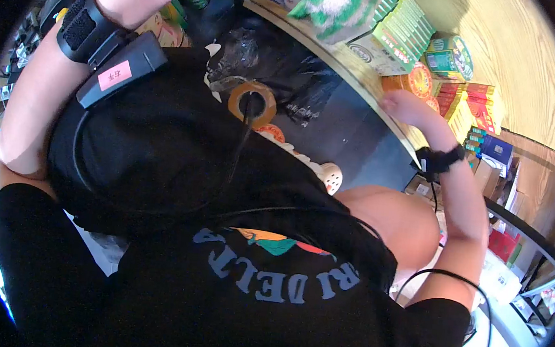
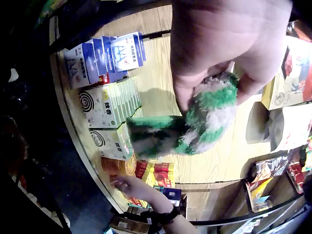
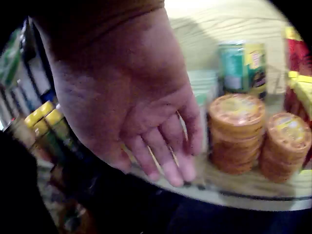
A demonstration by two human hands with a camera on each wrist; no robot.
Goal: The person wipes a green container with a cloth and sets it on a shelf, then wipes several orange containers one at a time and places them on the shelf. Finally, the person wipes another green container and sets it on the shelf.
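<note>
My left hand [image 2: 219,44] grips a fluffy green and white cloth-like item [image 2: 209,117], fingers and thumb around it; in the head view the item [image 1: 336,8] is at the top, above the wooden shelf. One end hangs over green and white boxes [image 2: 109,144] in the left wrist view. Empty and loosely spread, my right hand [image 3: 131,107] shows its palm beside stacked round orange containers [image 3: 236,134]. The head view has that hand [image 1: 419,113] by the shelf's front edge; whether it touches the containers, I cannot tell.
Blue and white boxes [image 2: 126,51] stand by the green row. A green tin [image 1: 449,56] and red and yellow packets [image 1: 485,108] sit farther along. Below the shelf are a tape roll [image 1: 268,107] and black plastic [image 1: 235,53]. Packaged goods [image 2: 270,170] line the other side.
</note>
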